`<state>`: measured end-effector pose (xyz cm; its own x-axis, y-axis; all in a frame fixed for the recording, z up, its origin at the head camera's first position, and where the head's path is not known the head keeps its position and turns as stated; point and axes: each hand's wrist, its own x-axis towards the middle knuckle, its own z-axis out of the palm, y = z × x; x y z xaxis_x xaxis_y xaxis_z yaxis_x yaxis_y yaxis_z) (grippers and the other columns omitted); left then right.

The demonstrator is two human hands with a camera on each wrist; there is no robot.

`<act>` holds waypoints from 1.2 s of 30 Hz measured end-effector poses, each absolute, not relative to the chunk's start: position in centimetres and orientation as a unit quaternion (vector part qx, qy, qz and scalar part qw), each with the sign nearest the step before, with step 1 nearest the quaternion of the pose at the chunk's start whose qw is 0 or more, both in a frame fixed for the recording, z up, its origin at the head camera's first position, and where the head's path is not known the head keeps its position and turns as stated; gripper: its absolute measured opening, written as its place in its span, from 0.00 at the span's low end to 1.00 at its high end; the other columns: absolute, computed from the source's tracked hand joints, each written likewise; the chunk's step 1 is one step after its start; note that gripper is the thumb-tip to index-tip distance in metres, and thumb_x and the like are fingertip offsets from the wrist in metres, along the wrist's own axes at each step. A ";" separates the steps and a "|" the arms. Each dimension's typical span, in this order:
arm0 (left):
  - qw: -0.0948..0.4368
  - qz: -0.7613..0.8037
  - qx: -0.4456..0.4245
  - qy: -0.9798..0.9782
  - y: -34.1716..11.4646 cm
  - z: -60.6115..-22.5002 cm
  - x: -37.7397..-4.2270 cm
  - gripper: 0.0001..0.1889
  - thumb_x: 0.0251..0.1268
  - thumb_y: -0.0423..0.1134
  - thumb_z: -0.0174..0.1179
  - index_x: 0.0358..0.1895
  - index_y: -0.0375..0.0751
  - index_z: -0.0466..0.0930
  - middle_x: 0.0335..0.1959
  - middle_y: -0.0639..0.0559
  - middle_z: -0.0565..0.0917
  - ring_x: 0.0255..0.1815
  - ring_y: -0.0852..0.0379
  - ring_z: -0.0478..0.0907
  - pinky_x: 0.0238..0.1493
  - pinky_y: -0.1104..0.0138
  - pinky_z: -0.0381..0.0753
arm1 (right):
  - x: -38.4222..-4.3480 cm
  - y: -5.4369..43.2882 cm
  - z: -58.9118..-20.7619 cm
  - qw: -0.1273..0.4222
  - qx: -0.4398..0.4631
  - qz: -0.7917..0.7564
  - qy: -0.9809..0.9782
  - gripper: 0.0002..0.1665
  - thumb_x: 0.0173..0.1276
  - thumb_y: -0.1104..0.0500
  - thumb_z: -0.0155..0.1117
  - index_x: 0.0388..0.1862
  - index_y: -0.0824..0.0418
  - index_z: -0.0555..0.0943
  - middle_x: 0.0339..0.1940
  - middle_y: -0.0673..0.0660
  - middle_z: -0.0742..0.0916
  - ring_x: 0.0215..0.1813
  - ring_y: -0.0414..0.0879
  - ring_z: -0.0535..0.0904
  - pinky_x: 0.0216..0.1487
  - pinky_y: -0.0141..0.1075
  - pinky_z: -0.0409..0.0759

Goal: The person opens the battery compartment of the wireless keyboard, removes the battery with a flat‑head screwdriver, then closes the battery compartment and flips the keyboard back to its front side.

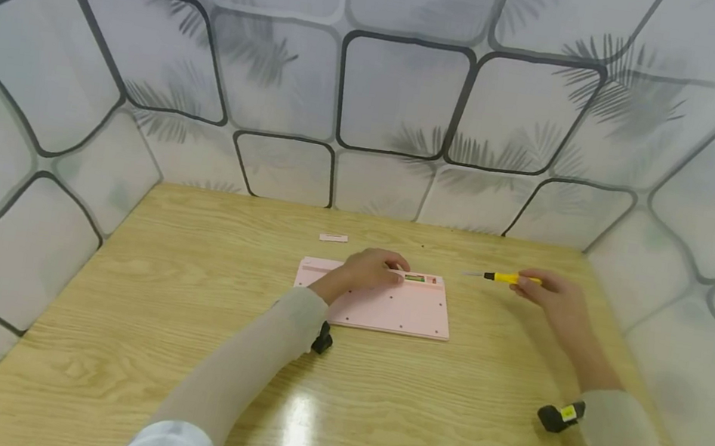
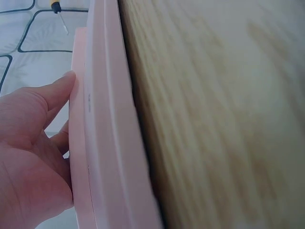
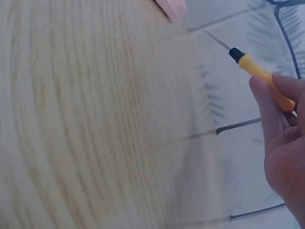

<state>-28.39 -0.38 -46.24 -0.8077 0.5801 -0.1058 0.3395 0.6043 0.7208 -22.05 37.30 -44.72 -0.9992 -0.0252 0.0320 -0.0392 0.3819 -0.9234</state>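
Note:
A pink keyboard lies upside down on the table, small dark screw spots dotting its underside. Along its far strip is an uncovered slot with green and red showing inside. My left hand rests on that far strip, just left of the slot; in the left wrist view its thumb touches the pink surface and the other fingers are partly hidden. Off to the right, my right hand holds a small yellow-handled screwdriver between thumb and fingers. Its thin shaft points left toward the keyboard, above the table and apart from it.
Behind the keyboard lies a small flat pink piece, like a cover. A tiny dark speck sits to its right. The wood-grain table meets patterned walls at the back and sides.

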 end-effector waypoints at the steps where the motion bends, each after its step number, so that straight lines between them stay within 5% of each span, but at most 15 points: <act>1: 0.167 0.360 0.262 0.880 -0.4 -46.3 -28.4 0.17 0.76 0.47 0.58 0.64 0.56 0.80 0.58 0.52 0.82 0.59 0.51 0.78 0.62 0.50 0.73 | -22.1 37.1 -44.6 0.004 0.017 0.560 -0.828 0.33 0.74 0.50 0.64 0.67 0.73 0.73 0.43 0.35 0.88 0.47 0.33 0.87 0.53 0.26 0.81; 12: 0.162 0.355 0.259 0.884 -0.4 -46.5 -28.4 0.17 0.76 0.48 0.57 0.63 0.58 0.80 0.57 0.54 0.82 0.58 0.52 0.78 0.61 0.51 0.73 | -22.4 34.2 -43.5 0.002 0.064 0.581 -0.811 0.27 0.74 0.55 0.65 0.61 0.74 0.77 0.42 0.44 0.90 0.47 0.38 0.88 0.52 0.33 0.84; 21: 0.152 0.347 0.255 0.890 -0.3 -46.3 -28.3 0.16 0.75 0.48 0.57 0.62 0.59 0.81 0.56 0.55 0.83 0.56 0.54 0.79 0.61 0.52 0.73 | -22.7 32.1 -42.9 -0.021 0.075 0.552 -0.830 0.25 0.76 0.56 0.61 0.61 0.75 0.77 0.43 0.43 0.88 0.44 0.32 0.87 0.54 0.37 0.83; 30: 0.151 0.342 0.259 0.890 -0.3 -46.5 -28.4 0.16 0.76 0.49 0.57 0.62 0.59 0.80 0.55 0.56 0.83 0.56 0.54 0.79 0.60 0.52 0.73 | -22.8 30.9 -42.2 -0.043 0.082 0.525 -0.846 0.21 0.77 0.58 0.60 0.59 0.73 0.78 0.55 0.70 0.83 0.46 0.35 0.87 0.56 0.41 0.83; 36: 0.151 0.341 0.260 0.891 -0.2 -46.5 -28.4 0.16 0.76 0.48 0.57 0.63 0.58 0.80 0.55 0.54 0.83 0.56 0.53 0.79 0.60 0.51 0.74 | -23.0 30.4 -41.4 -0.044 0.095 0.480 -0.871 0.20 0.77 0.58 0.60 0.58 0.73 0.79 0.52 0.72 0.86 0.41 0.28 0.85 0.51 0.33 0.84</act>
<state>-28.42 -0.24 -46.52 -0.8189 0.5665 -0.0924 0.3598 0.6320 0.6864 -22.96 30.38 -41.36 -0.9780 -0.2082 0.0154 -0.1242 0.5210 -0.8444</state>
